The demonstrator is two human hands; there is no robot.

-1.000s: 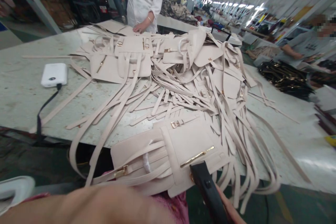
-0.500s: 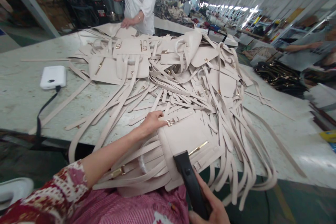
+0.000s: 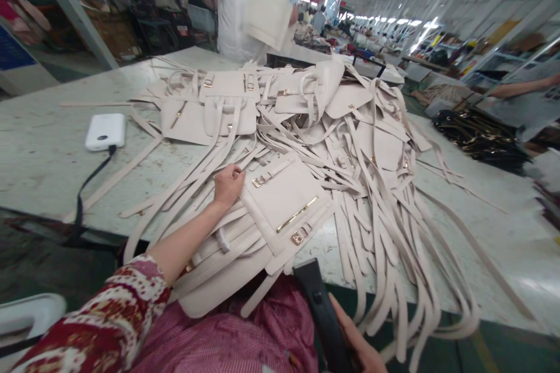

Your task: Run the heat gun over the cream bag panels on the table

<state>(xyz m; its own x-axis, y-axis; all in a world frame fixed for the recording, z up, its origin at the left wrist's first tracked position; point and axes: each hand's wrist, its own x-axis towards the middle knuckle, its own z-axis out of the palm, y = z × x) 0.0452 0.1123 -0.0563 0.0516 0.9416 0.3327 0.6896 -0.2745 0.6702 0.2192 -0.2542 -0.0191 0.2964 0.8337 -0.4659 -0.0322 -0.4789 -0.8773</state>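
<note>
A cream bag panel [image 3: 284,201] with a gold bar and gold buckles lies at the near edge of the table, half over my lap. My left hand [image 3: 227,185] grips its top left corner, fingers curled over the edge. My right hand [image 3: 359,344] is at the bottom of the view, closed round a black hand tool [image 3: 321,312] whose tip points up at the panel's lower edge. A large heap of cream panels and straps [image 3: 341,128] covers the middle of the table, with straps hanging over the near edge.
A white power bank [image 3: 105,132] with a black cable lies on the grey-white table [image 3: 39,157] at the left. A person in white [image 3: 236,6] stands across the table holding a cream panel. Dark goods [image 3: 481,137] are piled at the right. Another person's arm [image 3: 520,88] shows at far right.
My left hand came in, took the panel's top corner and pulled it left and toward me, turning it. The black tool dropped lower. The person in white lifted a panel off the table.
</note>
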